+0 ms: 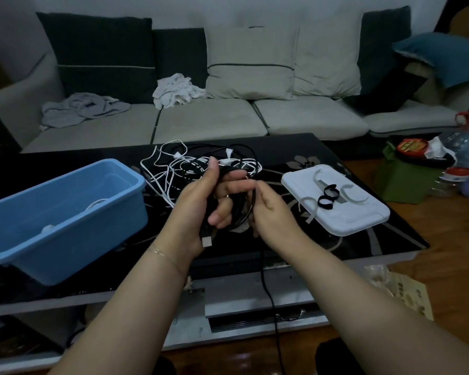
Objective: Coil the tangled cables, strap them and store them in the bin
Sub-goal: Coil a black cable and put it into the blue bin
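Head view: no legible writing; left hand [201, 209] grips black cable [241, 212].

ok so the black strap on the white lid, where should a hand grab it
Pinch the black strap at one of its curled loops, coming from above. It lies loose on the white lid, curled into small standing rings, so a loop's raised edge gives thumb and finger something to close on. The right hand is nearer it, though both hands now hold the black cable.
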`<state>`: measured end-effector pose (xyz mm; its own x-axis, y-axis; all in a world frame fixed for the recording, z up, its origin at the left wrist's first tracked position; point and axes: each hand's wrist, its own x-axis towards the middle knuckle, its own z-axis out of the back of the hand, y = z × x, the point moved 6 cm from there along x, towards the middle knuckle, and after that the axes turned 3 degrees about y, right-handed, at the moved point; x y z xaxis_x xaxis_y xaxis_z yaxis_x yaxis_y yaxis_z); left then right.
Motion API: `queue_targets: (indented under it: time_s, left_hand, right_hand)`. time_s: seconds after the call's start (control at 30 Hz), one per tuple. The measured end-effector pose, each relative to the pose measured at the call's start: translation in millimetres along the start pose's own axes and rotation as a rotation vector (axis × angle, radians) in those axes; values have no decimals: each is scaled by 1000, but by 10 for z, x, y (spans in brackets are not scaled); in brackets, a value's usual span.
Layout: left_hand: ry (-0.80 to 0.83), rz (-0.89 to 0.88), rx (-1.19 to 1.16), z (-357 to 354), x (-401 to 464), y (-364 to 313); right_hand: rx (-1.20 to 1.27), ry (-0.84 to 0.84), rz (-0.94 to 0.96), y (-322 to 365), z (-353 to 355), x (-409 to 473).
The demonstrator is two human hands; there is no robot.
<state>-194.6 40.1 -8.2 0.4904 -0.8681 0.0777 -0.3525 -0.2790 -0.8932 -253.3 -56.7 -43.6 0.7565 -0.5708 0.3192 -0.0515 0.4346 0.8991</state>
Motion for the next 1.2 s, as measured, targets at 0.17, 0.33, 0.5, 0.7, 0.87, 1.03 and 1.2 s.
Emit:
queue_targets:
  time_s: [0.17, 0.33, 0.5, 0.7, 0.87, 1.03, 1.2]
  left_hand:
    - [-69, -95, 200, -53, -39, -51]
    - [-51, -118, 239, -114, -68, -53]
    - [-20, -84, 183, -113, -97, 2]
    - [69, -72, 79, -89, -82, -44]
    - [8, -123, 90, -11, -88, -135]
    - [-167, -199, 283, 78, -54, -159]
    - [-200, -220, 344, 56, -55, -181]
  right_hand:
    - [244, -198, -97, -18, -17, -26]
    - [280, -190, -116, 5, -136, -61]
    - [467, -177, -138, 33, -236, -31]
    - [459, -18, -195, 156, -347, -134]
    - [486, 79, -204, 270, -447, -215]
    - [306, 169, -329, 274, -490, -274]
    - [-16, 289, -323, 258, -410, -257]
